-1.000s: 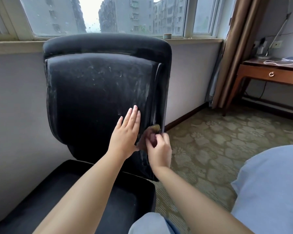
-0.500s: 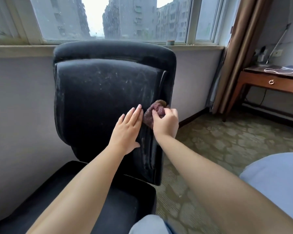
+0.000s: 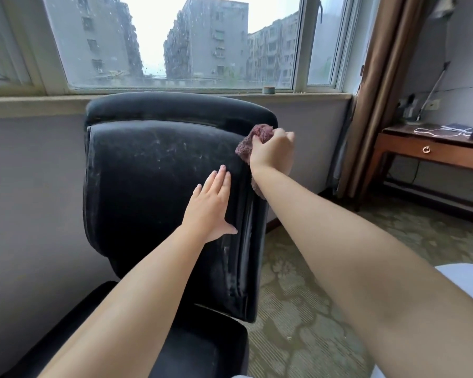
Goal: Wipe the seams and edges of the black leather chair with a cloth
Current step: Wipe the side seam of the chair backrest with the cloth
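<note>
Up at the upper right corner of the black leather chair [image 3: 159, 186], centre frame, we risk the cloth [image 3: 253, 143] skidding off the rounded edge if we bear down too hard, or the chair swinging away should our brace slip. Our right hand [image 3: 273, 151] is bunched tight around the cloth, pressing it to the corner seam, though the contact itself looks partly hidden. Our left hand [image 3: 210, 208] lies spread flat on the backrest, steadying it.
</note>
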